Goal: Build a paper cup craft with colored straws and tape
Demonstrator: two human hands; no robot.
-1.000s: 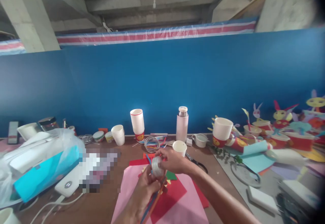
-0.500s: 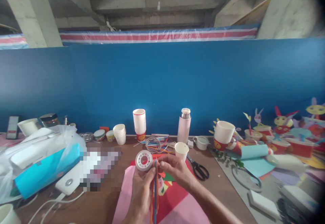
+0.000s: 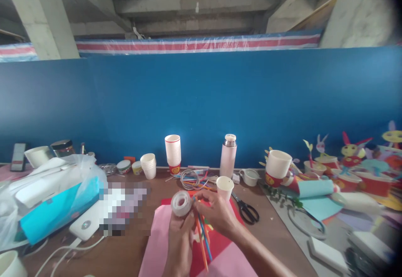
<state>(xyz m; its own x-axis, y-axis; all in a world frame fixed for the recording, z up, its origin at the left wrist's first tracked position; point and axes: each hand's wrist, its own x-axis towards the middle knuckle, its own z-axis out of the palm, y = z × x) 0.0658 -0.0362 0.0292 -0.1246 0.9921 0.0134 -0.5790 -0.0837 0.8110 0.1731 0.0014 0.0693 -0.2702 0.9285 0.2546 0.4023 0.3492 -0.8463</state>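
My left hand [image 3: 179, 235] is closed on a roll of clear tape [image 3: 175, 210], its flat side turned toward me. Just to the right, my right hand [image 3: 218, 210] pinches the upper ends of several thin orange and blue strips [image 3: 205, 234] beside the left fingertips. The strips hang down, fanned slightly, over red paper [image 3: 221, 243] and pink paper [image 3: 153, 247]. Fingers hide the top ends of the strips, and whether tape is on them I cannot tell. Partly covered cut-paper pieces lie beneath.
Black-handled scissors [image 3: 249, 212] and a white paper cup [image 3: 225, 188] lie near my right hand. Behind stand stacked cups [image 3: 173, 151] and a thermos [image 3: 228, 157]. A white power bank [image 3: 82, 225] with cables is at left; paper-cup animals [image 3: 348, 155] are at right.
The tape roll has turned and shifted slightly right, now showing a different side. The strips' lower ends have swung right, away from my left wrist, and spread apart.
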